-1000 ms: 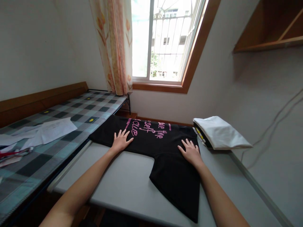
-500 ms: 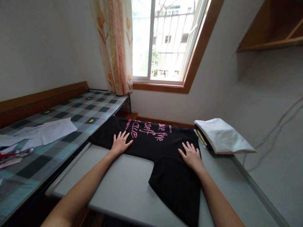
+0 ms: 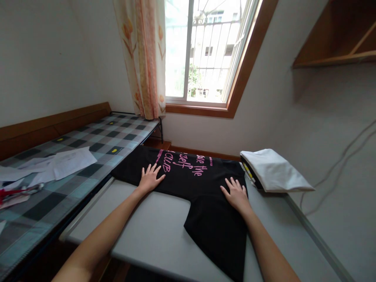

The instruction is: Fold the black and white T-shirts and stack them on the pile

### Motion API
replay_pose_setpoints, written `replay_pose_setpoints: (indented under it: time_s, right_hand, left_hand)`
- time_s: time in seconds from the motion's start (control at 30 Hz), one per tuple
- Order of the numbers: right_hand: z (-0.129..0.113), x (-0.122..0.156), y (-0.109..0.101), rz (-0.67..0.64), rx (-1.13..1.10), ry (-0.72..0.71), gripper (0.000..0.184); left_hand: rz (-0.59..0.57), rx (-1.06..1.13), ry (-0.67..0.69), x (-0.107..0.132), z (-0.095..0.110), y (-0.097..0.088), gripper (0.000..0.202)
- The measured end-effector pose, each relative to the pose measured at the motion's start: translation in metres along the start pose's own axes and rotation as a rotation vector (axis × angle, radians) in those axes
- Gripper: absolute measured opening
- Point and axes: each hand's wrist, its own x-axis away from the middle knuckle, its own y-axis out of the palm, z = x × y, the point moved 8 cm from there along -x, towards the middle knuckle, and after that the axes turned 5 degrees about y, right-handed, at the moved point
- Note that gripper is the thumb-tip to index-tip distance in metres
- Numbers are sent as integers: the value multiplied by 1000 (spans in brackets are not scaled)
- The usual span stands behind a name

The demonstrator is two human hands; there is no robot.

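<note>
A black T-shirt point(image 3: 211, 199) with pink lettering lies folded lengthwise across the light grey table point(image 3: 152, 231), its sleeve pointing toward me. My left hand point(image 3: 149, 179) rests flat on the cloth beside the lettering, fingers spread. On the right part of the shirt, above the sleeve, my right hand point(image 3: 235, 194) also lies flat with its fingers apart. Neither hand grips the fabric. The shirt's far edge reaches the back of the table, and its left end comes up to the bed.
A stack of folded clothes point(image 3: 273, 170), white on top, sits at the table's back right. Left of the table stands a bed point(image 3: 117, 135) with a checked cover, holding loose papers point(image 3: 67, 164). A wooden shelf point(image 3: 335, 60) juts from the right wall; a curtain point(image 3: 147, 58) hangs by the window.
The view has shifted very slightly. Both hands stay flat on the shirt, and the shirt lies as before.
</note>
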Motion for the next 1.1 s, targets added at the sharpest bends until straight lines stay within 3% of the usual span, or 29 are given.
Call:
replay_pose_setpoints:
  time_s: [0.83, 1.1]
  right_hand:
    - [0, 6, -8, -12, -34, 25, 59]
    - [4, 5, -2, -53, 9, 58, 63]
  left_hand:
    - [-10, -10, 14, 0, 0, 1, 65]
    - [-13, -37, 9, 2, -1, -2, 67]
